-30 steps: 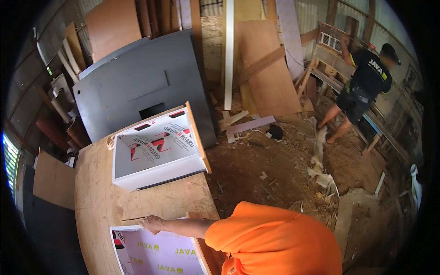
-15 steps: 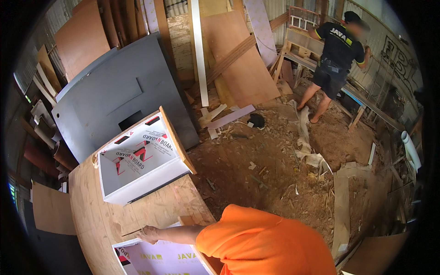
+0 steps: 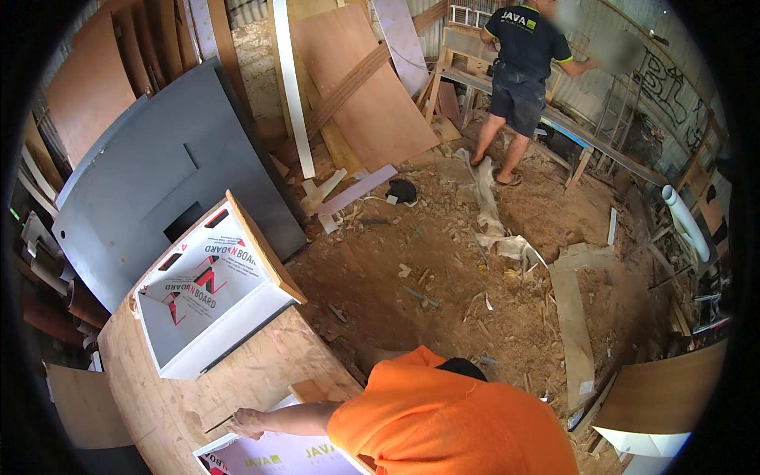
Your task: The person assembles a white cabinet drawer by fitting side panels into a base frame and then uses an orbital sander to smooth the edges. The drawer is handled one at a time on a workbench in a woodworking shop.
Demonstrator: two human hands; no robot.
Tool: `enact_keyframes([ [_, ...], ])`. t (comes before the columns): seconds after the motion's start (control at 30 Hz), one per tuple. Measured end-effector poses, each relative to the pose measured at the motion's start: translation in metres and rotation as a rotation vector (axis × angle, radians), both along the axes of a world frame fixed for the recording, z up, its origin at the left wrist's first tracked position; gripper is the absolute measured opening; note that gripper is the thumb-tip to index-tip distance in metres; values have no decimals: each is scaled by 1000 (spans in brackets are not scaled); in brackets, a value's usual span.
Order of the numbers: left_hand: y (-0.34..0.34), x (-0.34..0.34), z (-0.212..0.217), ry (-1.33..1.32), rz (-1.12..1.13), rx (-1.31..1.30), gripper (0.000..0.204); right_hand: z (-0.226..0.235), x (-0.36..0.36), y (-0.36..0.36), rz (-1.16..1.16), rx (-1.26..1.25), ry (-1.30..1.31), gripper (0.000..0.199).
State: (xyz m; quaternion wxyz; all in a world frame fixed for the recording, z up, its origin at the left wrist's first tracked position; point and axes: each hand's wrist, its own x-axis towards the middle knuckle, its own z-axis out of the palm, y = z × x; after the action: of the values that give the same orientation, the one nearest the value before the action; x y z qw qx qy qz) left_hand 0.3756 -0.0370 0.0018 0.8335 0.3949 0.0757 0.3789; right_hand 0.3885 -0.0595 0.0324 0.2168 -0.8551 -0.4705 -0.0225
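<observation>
An orange-shirted person (image 3: 455, 423) has fingers (image 3: 239, 426) at a lavender-lined box (image 3: 294, 450).

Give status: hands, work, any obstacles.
Own hands not visible. Orange-shirted co-worker's hand at edge of lilac-lined box. White box beyond, on wooden table.

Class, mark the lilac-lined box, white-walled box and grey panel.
Lilac-lined box (image 3: 291, 449), head view: lilac inside.
White-walled box (image 3: 222, 336), head view: outer side wall.
Grey panel (image 3: 134, 190), head view: broad face.
</observation>
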Motion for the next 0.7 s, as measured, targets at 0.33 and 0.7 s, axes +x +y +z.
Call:
enact_keyframes([
  [0.33,-1,15,-2,-128,-63,-55,19,13,3,-5,19,-18,29,51],
  [0.7,3,19,-6,-213,-102,-96,19,-9,3,7,1,32,38,51],
])
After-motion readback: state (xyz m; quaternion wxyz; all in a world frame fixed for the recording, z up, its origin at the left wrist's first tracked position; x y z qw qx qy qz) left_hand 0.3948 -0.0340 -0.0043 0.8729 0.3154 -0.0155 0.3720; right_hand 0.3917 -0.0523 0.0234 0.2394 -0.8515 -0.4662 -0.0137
